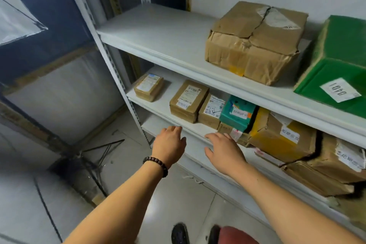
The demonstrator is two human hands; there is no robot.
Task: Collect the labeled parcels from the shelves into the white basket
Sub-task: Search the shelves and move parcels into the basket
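Observation:
Labeled parcels sit on the middle shelf (pixel 158 105): a small brown box (pixel 149 87) at the left, a larger brown box (pixel 188 101), another brown one (pixel 211 112) beside it, a teal parcel (pixel 236 114), then a yellow-taped box (pixel 281 138) and a crumpled brown one (pixel 336 156). My left hand (pixel 168 146), with a bead bracelet at the wrist, hovers in front of that shelf's edge with loosely curled fingers, holding nothing. Fingers relaxed and empty, my right hand (pixel 223 150) reaches toward the same edge, just below the teal parcel. No white basket is in view.
The top shelf (pixel 158 31) holds a large torn brown carton (pixel 253 41) and a green box (pixel 340 65) with a white number label. A black tripod (pixel 99 156) stands on the floor at the left. My shoes (pixel 180 233) show below, on the tiled floor.

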